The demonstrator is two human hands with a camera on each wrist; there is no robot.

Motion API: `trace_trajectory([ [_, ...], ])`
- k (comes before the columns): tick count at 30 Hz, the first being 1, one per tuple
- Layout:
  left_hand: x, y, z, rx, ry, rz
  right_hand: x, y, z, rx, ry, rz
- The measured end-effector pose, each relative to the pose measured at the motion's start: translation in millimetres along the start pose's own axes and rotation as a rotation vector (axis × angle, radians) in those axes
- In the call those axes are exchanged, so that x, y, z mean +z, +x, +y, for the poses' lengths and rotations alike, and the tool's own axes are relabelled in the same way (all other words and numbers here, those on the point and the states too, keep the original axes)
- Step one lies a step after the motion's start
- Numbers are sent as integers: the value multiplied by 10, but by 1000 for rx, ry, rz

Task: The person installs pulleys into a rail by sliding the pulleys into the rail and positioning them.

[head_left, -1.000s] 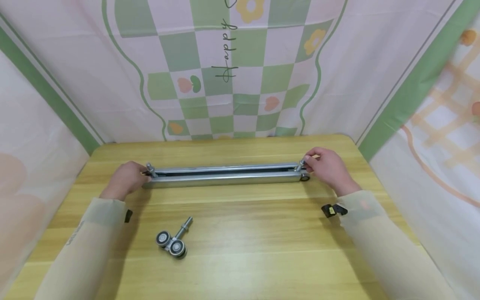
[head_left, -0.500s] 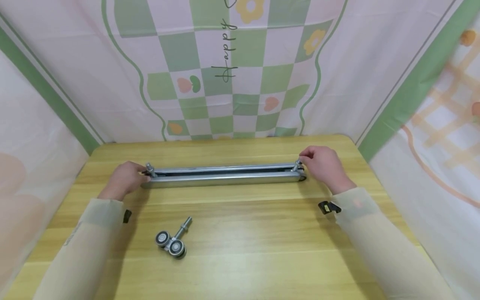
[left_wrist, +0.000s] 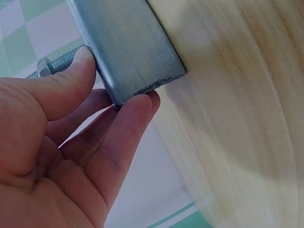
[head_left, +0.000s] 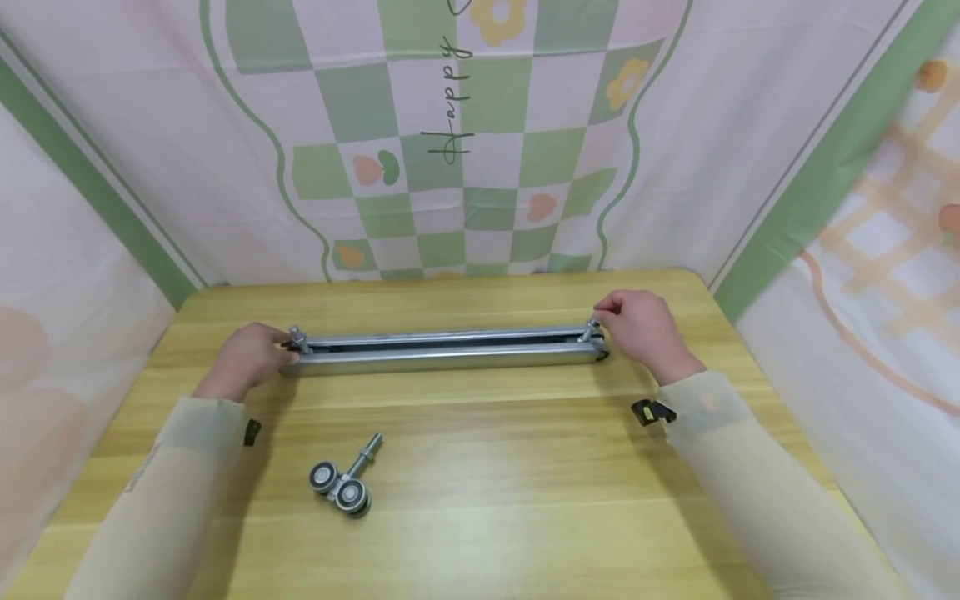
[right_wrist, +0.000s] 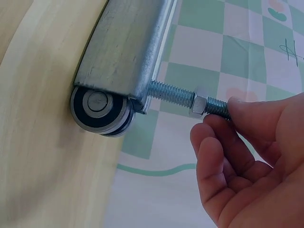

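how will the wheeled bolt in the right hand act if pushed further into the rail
The roller probably glides easily, since its round wheels sit partly inside the rail. The thick metal bolt likely won't flex, but as the right hand pinches it only near the tip, the roller may tilt.

One left hand (head_left: 249, 358) and one right hand (head_left: 643, 327) make two, with two sleeves (head_left: 772, 492) and two black wrist gadgets (head_left: 651, 412). There is one table (head_left: 525, 500) and one metal rail (head_left: 450, 359). One left bolt (head_left: 298, 337), one right bolt (right_wrist: 172, 92) and one loose bolt (head_left: 367, 455) total three (each with one nut (right_wrist: 198, 102) showing). One loose roller (head_left: 350, 495) shows at least two wheels (head_left: 323, 477).
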State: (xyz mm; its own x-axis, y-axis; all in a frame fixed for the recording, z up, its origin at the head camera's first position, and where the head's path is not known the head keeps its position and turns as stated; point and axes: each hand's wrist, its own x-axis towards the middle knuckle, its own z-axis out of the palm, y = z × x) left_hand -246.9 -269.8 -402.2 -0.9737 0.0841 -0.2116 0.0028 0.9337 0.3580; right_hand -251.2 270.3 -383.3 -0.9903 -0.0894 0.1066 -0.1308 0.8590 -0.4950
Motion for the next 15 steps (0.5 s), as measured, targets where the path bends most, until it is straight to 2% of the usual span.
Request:
trace_trajectory([
  [15, 19, 21, -23, -14, -9, 0, 119, 50, -125, -33, -1, -3],
])
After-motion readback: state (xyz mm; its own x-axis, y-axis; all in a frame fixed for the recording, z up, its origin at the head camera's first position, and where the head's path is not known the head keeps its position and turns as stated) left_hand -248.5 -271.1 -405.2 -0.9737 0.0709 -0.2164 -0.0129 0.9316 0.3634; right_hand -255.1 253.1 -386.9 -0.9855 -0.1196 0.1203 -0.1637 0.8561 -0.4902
